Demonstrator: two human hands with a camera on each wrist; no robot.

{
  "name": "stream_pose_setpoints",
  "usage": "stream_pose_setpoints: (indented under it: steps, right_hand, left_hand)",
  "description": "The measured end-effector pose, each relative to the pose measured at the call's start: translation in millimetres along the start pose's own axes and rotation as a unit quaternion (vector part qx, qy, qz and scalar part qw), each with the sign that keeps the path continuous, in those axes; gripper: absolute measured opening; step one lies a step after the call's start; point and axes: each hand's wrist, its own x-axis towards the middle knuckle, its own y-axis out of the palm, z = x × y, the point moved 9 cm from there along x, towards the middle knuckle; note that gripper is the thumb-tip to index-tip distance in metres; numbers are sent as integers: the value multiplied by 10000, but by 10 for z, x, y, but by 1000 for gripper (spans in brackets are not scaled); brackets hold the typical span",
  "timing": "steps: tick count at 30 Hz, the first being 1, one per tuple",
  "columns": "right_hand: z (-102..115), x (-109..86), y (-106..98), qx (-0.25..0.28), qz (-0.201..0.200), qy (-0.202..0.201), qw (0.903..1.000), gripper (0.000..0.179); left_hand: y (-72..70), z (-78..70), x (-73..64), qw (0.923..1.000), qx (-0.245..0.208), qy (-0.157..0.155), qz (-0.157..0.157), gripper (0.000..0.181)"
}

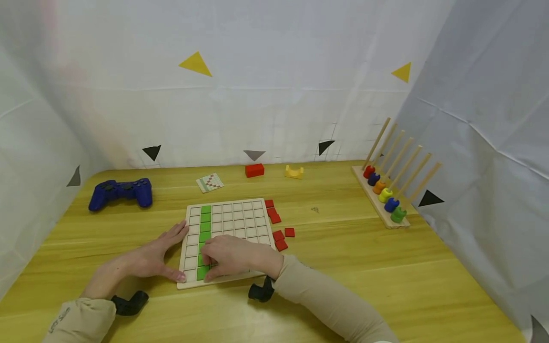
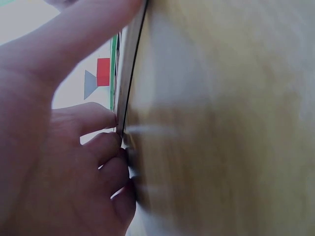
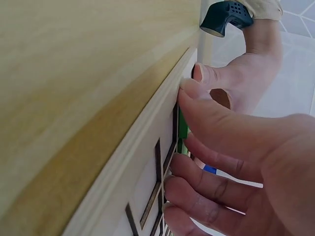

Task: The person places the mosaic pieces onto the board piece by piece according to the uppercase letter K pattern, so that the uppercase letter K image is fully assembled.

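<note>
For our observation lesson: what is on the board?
A column of green tiles, the left thumb at the edge, and the right hand, covering some squares; their contents are hidden.

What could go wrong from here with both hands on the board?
The right hand is at the lower end of the column of green tiles, so a slip might knock one out of line.

The left hand touches the left edge of the grid board; a hard push could slide it into the loose red tiles on its right.

The right sleeve is near those red tiles and might brush them.
</note>
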Motion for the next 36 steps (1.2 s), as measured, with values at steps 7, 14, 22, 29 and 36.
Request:
stream_pose_setpoints:
  steps: [7,14,22,29,36]
  right_hand:
    - [-21,5,3,255,-87,-64,9996,28]
    - [-32,5,-7,539,-107,-93,9984,18]
    - [-30,6,-9,477,-100,-23,9988,17]
    - [-18,-6,-7,384,-38,-60,9992,18]
    - [41,-46,-56,-75,-55,-112,9999,19]
  left_hand:
    - [-3,-5,-3,10000,-10,0,-24,120]
    - [-9,-13,-3,10000,-11,18,-22,120]
    - [-6,-17,-8,10000,-70,2,-10,120]
    - [-4,-15,-9,10000,-36,2,-20,120]
    - [0,-11,-8,10000,5,-50,9,120]
